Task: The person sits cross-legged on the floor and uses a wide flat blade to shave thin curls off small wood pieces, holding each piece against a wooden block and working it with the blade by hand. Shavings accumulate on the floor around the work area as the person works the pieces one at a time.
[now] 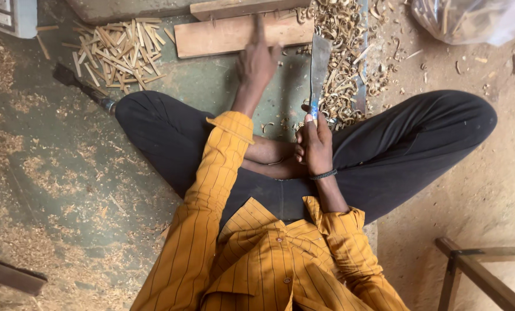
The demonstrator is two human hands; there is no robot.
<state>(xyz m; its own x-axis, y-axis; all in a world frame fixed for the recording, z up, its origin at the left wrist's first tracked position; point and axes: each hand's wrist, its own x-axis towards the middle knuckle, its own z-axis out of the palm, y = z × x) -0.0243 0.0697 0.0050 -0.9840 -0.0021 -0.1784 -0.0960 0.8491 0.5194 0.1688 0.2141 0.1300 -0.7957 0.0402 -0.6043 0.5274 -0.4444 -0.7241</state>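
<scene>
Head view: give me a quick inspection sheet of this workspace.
Surface: dirt floor strewn with sawdust.
Job's things: wooden board lying flat; broad blade held upright.
Clutter: pile of split wood sticks left of the board; curled shavings on the right; dark-handled tool lying by the knee.
Hands: left hand reaches to the board, fingers on it; right hand gripping the blade's handle.
Cables: nothing seen.
Surroundings: plastic bag top right; wooden frame bottom right.

A pile of split wooden sticks (pixel 116 52), curled shavings (pixel 341 63), and perhaps a plastic bag (pixel 476 20)
</scene>
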